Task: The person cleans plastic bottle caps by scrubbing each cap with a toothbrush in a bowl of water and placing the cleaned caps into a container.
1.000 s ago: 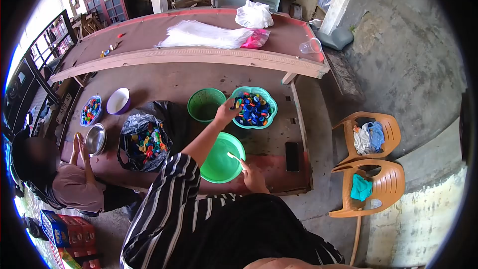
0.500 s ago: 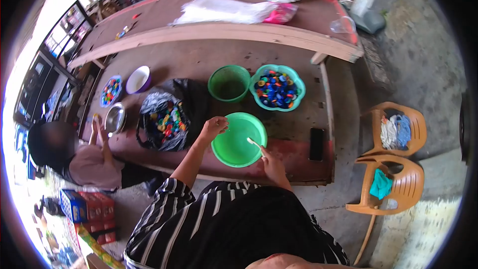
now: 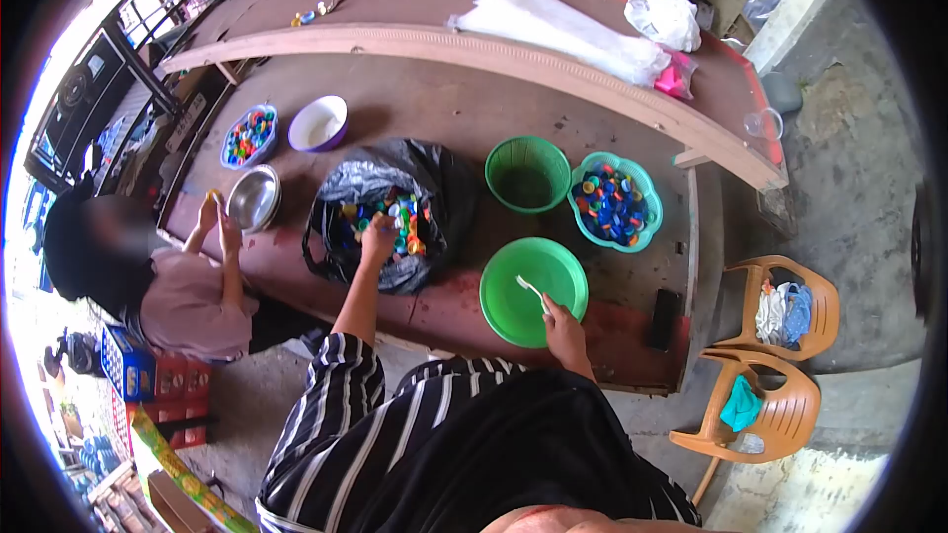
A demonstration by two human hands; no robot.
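brown boards made up a wide, low table (image 3: 415, 89), with a raised shelf (image 3: 395, 5) along its far side where a heap of whitish plastic sheets (image 3: 558, 35) lay near a white bag (image 3: 664, 15). from where i stood, the person in striped sleeves had the left hand (image 3: 378, 234) down at the mouth of a crumpled black bag (image 3: 444, 178), among bottle caps (image 3: 413, 242) of many colours. its fingers were bent over the caps, though i could not tell whether they pinched one.

the right hand (image 3: 563, 321) had its fingers closed round the handle of a white toothbrush (image 3: 530, 286), bristle end up and leftward, over a bright green basin (image 3: 523, 321) at the near edge. just beyond the basin stood a darker green basket (image 3: 504, 173), and right beside that a scalloped teal bowl (image 3: 654, 207) full of mostly blue caps. a black phone (image 3: 664, 320) lay near the table's right end.

to the left a second person (image 3: 197, 301), in a pinkish top, sat with both hands raised beside a metal bowl (image 3: 254, 199); a white-and-purple bowl (image 3: 319, 123) and a pale blue basket (image 3: 229, 153) of caps stood behind it.
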